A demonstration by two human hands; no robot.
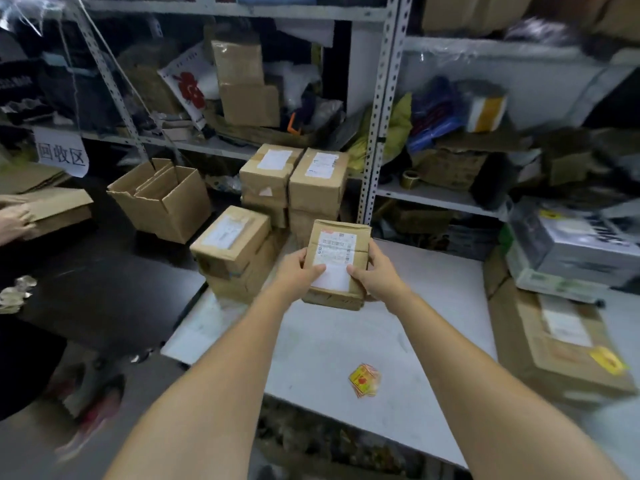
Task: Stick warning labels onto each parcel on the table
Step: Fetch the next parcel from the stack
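Left grip (pixel 298 271) and right grip (pixel 375 271) clasp parcel (pixel 339 263) by its sides, over surface (pixel 329 341). Best set flat beside labels (pixel 363 380); stick clear of slip (pixel 334 247).

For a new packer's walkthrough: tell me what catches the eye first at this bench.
First, the brown parcel held up mid-frame between the left hand and right hand, white shipping slip facing the camera. Next, the bright yellow-and-red warning labels lying loose on the white table nearer the person, and a matching yellow label on the flat parcel at the right edge.
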